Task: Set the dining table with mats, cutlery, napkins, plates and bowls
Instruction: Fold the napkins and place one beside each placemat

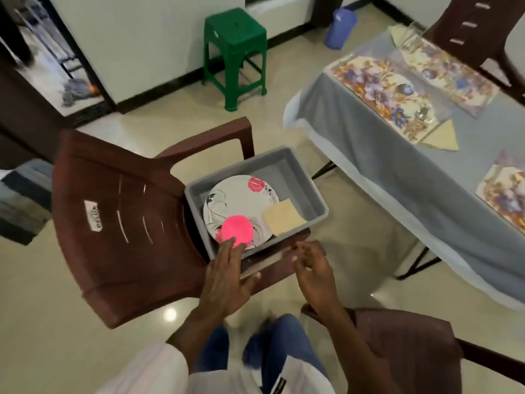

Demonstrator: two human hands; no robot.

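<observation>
Pink bowl [237, 227] | on plate [238, 194] in tub [298, 177] | left hand [227, 277] touching

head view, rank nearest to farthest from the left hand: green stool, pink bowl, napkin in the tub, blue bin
1. Pink bowl, on the plate in the tub, at the left hand's fingertips.
2. Napkin, right side of the tub.
3. Green stool, far ahead.
4. Blue bin, farther still, to the right.
</observation>
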